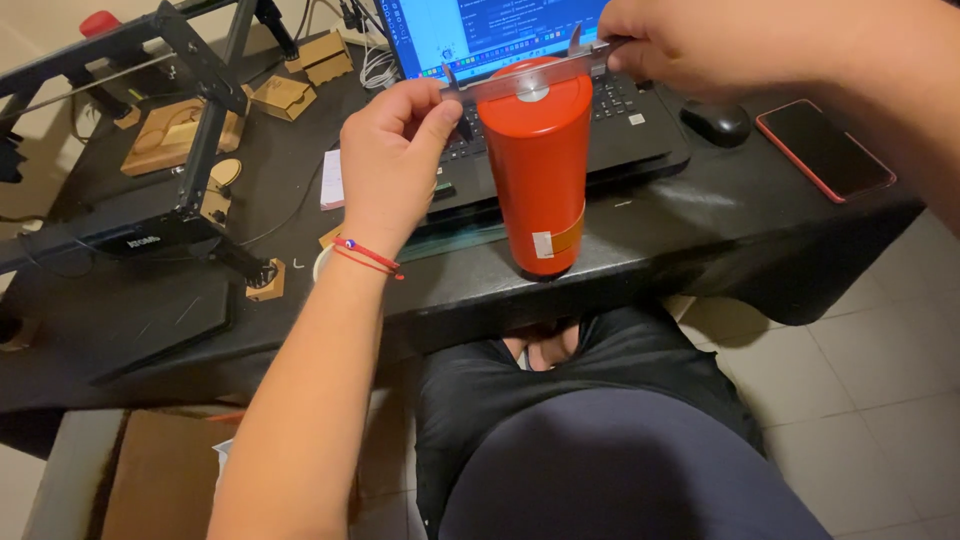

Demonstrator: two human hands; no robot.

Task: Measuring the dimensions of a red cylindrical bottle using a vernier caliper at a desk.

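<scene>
A tall orange-red metal cylinder with a flat lid [540,165] stands upright near the front edge of the black desk [640,250], just in front of the open black laptop [600,110]. Its lid is on, so what it holds cannot be told. A pale label and a strip of orange tape sit low on its side.

Across the top of the cylinder lies a steel sliding caliper [525,78], its bar level over the lid. The left hand [392,150] pinches the caliper's left end between thumb and fingers, closed tight on it, just left of the cylinder. The right hand [700,40] grips the caliper's other end, fingers curled shut around it, above and right of the cylinder. A red string bracelet [368,256] circles the left wrist.

Right of the cylinder, past the laptop, rest a black computer mouse [716,122] and, farther right, a phone in a red case [825,150] lying face up. Well left of the cylinder stands a black metal-framed machine [190,110] with small plywood pieces [285,95] around it. Between that frame and the cylinder the left forearm crosses the desk edge. Below the cylinder, under the desk edge, are the person's dark-clothed legs [600,430] over a pale tiled floor [880,400].
</scene>
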